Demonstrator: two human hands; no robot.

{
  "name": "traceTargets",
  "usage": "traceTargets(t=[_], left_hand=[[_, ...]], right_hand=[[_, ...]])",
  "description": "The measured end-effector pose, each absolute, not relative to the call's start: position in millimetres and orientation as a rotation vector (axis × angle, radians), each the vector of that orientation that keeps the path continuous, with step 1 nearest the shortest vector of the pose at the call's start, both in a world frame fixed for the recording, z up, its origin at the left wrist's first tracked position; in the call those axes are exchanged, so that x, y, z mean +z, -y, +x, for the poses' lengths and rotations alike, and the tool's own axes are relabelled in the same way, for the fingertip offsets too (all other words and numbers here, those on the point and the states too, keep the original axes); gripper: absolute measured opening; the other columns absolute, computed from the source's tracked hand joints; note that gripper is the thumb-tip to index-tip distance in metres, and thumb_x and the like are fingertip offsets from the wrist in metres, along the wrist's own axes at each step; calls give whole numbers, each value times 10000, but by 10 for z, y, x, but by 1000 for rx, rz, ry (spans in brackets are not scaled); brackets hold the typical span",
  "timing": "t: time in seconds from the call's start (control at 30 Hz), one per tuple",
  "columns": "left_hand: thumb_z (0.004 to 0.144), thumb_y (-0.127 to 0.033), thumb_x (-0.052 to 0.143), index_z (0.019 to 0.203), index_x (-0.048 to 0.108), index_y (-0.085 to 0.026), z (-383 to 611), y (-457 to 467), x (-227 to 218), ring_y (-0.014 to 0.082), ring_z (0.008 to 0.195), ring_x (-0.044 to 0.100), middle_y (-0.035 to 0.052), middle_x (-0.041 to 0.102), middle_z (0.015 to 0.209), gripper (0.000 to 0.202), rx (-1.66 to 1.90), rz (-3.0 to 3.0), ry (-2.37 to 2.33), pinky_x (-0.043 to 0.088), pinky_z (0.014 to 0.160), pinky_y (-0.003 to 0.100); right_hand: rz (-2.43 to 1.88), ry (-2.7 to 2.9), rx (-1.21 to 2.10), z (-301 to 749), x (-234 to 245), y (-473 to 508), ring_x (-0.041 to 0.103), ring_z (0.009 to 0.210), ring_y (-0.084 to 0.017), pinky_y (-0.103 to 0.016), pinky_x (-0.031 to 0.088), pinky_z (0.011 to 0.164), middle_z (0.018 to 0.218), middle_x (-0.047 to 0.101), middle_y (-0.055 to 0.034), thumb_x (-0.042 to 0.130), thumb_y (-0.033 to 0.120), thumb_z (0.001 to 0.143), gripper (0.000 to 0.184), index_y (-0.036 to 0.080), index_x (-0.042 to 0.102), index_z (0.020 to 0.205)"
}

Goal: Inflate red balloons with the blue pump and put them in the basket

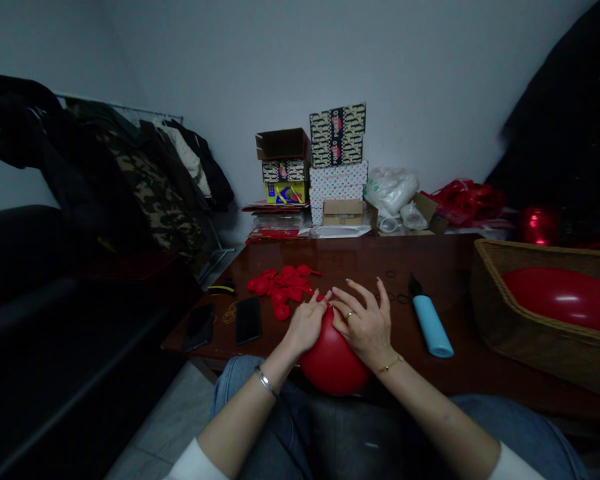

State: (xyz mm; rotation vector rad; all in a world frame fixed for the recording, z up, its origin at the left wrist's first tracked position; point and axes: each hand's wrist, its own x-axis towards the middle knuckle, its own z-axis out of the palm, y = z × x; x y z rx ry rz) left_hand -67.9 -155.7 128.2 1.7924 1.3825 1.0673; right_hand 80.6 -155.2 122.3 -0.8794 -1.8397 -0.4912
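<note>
The left grip (307, 325) pinches the neck of the balloon (334, 365) from one side, and in comes the right grip (365, 323) from the other, thumb and forefinger closed on it, the remaining fingers fanned clear, presumably so only the tips do the fine work! That double pinch, I'd judge, keeps the air in. The round body hangs just below both grips, at the near edge of the desk (360, 257), between the knees (235, 383), where it has room; whether anything props it underneath, can't tell.

Look wider: limp balloons (283, 285) lie just beyond the left grip, handily close, it seems. A phone (249, 321) sits left of that grip, yellow bands (229, 313) farther left. Right of the right grip, a blue pump (433, 327) lies on its side, nozzle pointing away, probably parked to free both grips. Farther right, a basket (495, 313) holds a second balloon (565, 297), its walls likely stopping any roll.

And the balloon itself? Plain red, smooth, tightly rounded, tapering to that pinched neck, a soft sheen on its skin.
</note>
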Motion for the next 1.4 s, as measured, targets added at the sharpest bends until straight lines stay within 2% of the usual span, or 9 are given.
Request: traceTargets(t=[0.13, 0.27, 0.4, 0.53, 0.77, 0.83, 0.97, 1.17, 1.4], left_hand=[[879, -339, 349, 882, 711, -195, -673, 1541, 1244, 252, 1237, 436, 41, 652, 1124, 389, 1084, 1801, -1358, 247, 1067, 464], [889, -382, 339, 1033, 686, -189, -715, 1536, 1250, 231, 1289, 370, 33, 560, 1263, 422, 1103, 1796, -1327, 228, 1089, 430], [904, -410, 307, 1169, 616, -178, -799, 1559, 1315, 200, 1307, 339, 38, 494, 1327, 468, 1112, 1834, -1331, 174, 1116, 391], [911, -421, 297, 1205, 588, -196, -860, 1587, 1365, 189, 1327, 297, 26, 477, 1342, 471, 1038, 1908, -1329, 150, 1123, 385], [897, -466, 340, 1338, 443, -221, -991, 1638, 1387, 200, 1374, 143, 51, 325, 1446, 515, 878, 2064, -1295, 142, 1113, 431], [817, -520, 486, 1411, 303, -246, -1073, 1665, 1392, 233, 1382, 63, 64, 189, 1495, 679, 752, 2119, -1360, 127, 1107, 463], [550, -569, 729, 1452, -21, -265, -1237, 1718, 1398, 317, 1373, -23, 121, 1, 1516, 1212, 443, 2189, -1428, 107, 1077, 551], [499, -627, 719, 1416, -131, -353, -1277, 1774, 1440, 370, 1367, 55, 125, 7, 1521, 1280, 239, 2238, -1494, 10, 984, 691], [540, -640, 687, 1428, -88, -353, -1169, 1815, 1538, 340, 1377, 57, 121, 51, 1522, 1213, 323, 2371, -1510, 22, 1004, 670]], right_hand=[[-892, 1837, -442, 810, 1194, 1562, 490, 1153, -200, -549, 141, 1099, 1063, 676, 39, 567, 223, 811, 149, 252, 662, 922], [-972, 1943, -353, 859, 1190, 1589, 442, 1201, -201, -528, 148, 1096, 1113, 656, 11, 508, 284, 851, 182, 254, 663, 942], [-1182, 2134, -317, 948, 1164, 1613, 252, 1326, -294, -603, 72, 1065, 1334, 489, -93, 450, 507, 836, 485, 200, 559, 1194], [-1269, 2321, -282, 1027, 1116, 1589, 120, 1362, -337, -639, -18, 1032, 1379, 422, -145, 408, 680, 753, 761, 161, 445, 1309], [-1161, 2447, -196, 1098, 1068, 1562, 206, 1337, -348, -624, -11, 1035, 1326, 470, -191, 443, 806, 601, 1048, 112, 318, 1376], [-1154, 2447, -192, 1120, 1058, 1569, 218, 1331, -357, -626, -12, 1034, 1327, 465, -200, 433, 845, 554, 1111, 113, 306, 1381], [-1147, 2489, -175, 1146, 1043, 1586, 233, 1320, -383, -634, -29, 1028, 1335, 445, -225, 438, 896, 436, 1254, 113, 263, 1400], [-1136, 2513, -213, 1109, 1041, 1605, 238, 1317, -387, -636, -58, 1024, 1320, 454, -242, 501, 872, 411, 1306, 90, 208, 1415], [-1126, 2462, -315, 1129, 1132, 1640, 222, 1330, -355, -638, -33, 1032, 1326, 454, -227, 571, 784, 513, 1187, 81, 224, 1405]])
